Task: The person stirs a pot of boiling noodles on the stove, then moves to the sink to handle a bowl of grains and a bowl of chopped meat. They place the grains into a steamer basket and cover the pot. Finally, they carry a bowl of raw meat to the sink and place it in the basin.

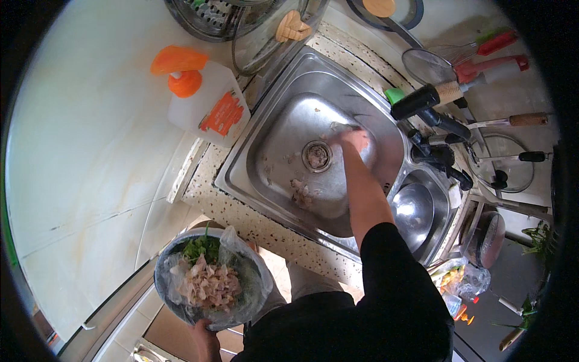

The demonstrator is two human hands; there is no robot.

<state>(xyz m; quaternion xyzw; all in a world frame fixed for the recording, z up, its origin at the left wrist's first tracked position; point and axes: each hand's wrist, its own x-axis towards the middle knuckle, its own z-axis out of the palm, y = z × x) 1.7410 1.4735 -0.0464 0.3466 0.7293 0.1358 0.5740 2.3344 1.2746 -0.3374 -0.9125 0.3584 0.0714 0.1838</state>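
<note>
My left hand (pixel 204 339) grips the near rim of a waste bin (pixel 258 280) lined with a clear plastic bag. Inside lie a heap of pale pinkish-brown peelings (pixel 210 285) and some green leaves (pixel 202 248). My right hand (pixel 353 137) is down in the large stainless steel sink basin (pixel 280 122), near its right wall. Motion blurs it, so its fingers and anything in them are unclear. Left of it sits the drain strainer (pixel 316 156), filled with wet scraps. More scraps (pixel 302 193) stick to the basin floor.
A large jug with an orange pump (pixel 212 99) stands left of the sink. A dish rack (pixel 267 59) is behind it. A black faucet (pixel 434 154) rises on the right, beside a small basin holding a metal bowl (pixel 411 212). Utensils (pixel 493 120) hang along the right wall.
</note>
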